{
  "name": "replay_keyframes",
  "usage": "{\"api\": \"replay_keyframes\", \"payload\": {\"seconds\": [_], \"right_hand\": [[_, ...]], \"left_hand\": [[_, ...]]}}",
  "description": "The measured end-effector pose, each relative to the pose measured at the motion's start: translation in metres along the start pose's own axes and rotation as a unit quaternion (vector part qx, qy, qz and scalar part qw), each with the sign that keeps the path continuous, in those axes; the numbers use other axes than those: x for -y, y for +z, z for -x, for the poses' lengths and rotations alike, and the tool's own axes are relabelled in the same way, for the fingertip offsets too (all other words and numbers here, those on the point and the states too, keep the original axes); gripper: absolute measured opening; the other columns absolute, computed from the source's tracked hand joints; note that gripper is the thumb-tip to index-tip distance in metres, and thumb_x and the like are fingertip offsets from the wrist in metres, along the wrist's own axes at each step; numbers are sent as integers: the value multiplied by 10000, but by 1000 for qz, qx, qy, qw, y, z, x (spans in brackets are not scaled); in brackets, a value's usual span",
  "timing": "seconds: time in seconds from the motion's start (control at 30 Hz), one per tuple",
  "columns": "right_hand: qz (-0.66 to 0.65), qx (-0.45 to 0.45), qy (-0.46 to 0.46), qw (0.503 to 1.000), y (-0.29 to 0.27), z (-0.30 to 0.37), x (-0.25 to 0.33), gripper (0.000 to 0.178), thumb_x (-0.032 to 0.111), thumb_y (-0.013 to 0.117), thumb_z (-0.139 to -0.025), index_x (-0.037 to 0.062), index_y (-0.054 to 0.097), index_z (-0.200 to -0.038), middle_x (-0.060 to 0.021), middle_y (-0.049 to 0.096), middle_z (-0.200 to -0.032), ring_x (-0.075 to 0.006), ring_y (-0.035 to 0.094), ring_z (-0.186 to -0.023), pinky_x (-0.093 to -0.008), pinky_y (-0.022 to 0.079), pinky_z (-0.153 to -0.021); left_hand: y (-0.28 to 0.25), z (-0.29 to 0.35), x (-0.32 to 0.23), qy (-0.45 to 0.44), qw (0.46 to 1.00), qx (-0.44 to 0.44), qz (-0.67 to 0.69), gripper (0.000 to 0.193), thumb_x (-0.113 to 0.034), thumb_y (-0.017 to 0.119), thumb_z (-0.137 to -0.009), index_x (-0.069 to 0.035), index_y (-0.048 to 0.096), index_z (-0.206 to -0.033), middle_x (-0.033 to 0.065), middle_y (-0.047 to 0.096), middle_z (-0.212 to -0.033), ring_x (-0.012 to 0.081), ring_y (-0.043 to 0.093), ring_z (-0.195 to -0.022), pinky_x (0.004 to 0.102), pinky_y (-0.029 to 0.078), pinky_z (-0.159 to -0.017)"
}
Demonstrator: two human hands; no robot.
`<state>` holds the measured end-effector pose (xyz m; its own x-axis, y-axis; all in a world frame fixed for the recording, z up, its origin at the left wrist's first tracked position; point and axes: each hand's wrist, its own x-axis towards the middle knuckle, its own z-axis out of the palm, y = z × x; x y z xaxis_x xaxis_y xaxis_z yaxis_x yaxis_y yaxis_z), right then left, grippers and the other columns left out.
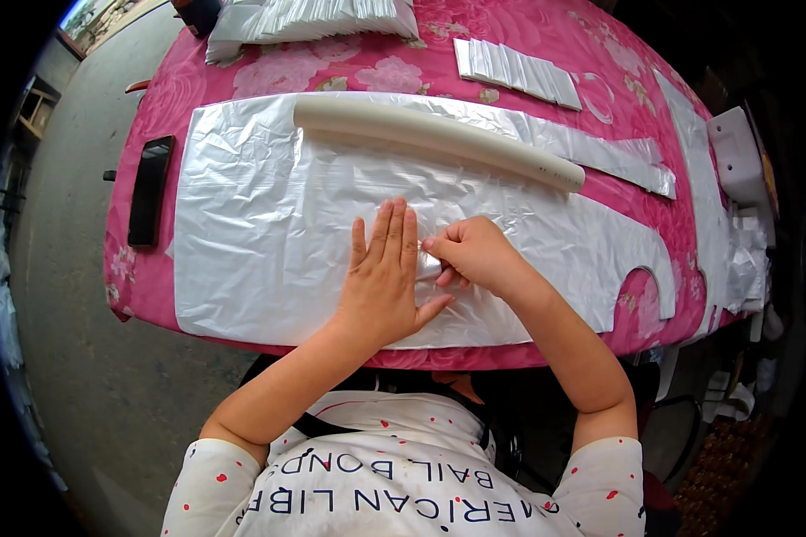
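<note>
A wide sheet of thin, shiny white plastic film (242, 224) lies spread over the table, with curved cut-outs toward its right end, like an apron or a large carrier bag. My left hand (385, 277) rests flat on it, fingers stretched out and pointing away from me. Right beside it, my right hand (470, 255) pinches a small gathered bit of the film between thumb and forefinger. Beyond both hands a long pale tube (439, 139) lies slantwise across the film.
A pink floral tablecloth (278, 76) covers the table. A black phone (150, 191) lies at the left. Folded white plastic stacks (318, 20) and a smaller folded strip (517, 73) sit at the far side. A white plastic box (737, 154) stands at the right edge.
</note>
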<state>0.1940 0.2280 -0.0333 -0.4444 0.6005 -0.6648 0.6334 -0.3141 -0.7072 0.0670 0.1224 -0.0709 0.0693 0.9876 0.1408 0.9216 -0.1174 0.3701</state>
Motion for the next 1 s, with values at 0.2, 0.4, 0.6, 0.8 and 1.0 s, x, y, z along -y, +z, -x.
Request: {"api": "replay_keyframes", "payload": {"seconds": [0.2, 0.4, 0.6, 0.8, 1.0], "right_hand": [[76, -88, -84, 990, 13, 14, -3, 214, 198, 638, -782, -1, 576, -733, -85, 612, -637, -180, 630, -576, -298, 462, -505], [184, -184, -153, 953, 17, 34, -14, 264, 168, 694, -701, 20, 549, -865, -107, 605, -655, -260, 604, -632, -340, 459, -595], [257, -191, -183, 930, -1, 50, -20, 347, 153, 695, -708, 18, 540, -988, -117, 614, -789, -266, 598, -738, -360, 464, -662], [431, -240, -510, 705, 26, 7, -16, 498, 190, 655, -766, -10, 483, -1189, -178, 507, -1199, -325, 455, -1153, -442, 333, -994], [381, -193, -442, 789, 71, -23, -7, 678, 418, 517, -862, 10, 309, -1362, -227, 262, -1419, -362, 231, -1325, -469, 158, -1084]], "left_hand": [[2, 0, 2, 3, 1000, -2, 2, 1008, -541, 593, -726, 108, 163, -1367, 257, 173, -1444, 355, 113, -1373, 504, 10, -1091], [1, -1, 0, -2, 1000, -14, 11, 980, -502, 584, -746, 105, 141, -1374, 255, 146, -1453, 359, 112, -1373, 508, 29, -1092], [-5, 9, 12, 6, 989, -98, 107, 816, -366, 555, -824, 65, 155, -1389, 254, 123, -1459, 351, 114, -1372, 475, 74, -1096], [-34, 80, 27, -157, 756, -59, 633, 346, -48, 509, -881, 35, 467, -1214, 168, 494, -1259, 221, 504, -1138, 343, 395, -960], [-57, 151, 34, -371, 644, 146, 653, 251, -95, 523, -895, 48, 561, -1097, 159, 609, -1082, 176, 614, -938, 276, 498, -824]]}}
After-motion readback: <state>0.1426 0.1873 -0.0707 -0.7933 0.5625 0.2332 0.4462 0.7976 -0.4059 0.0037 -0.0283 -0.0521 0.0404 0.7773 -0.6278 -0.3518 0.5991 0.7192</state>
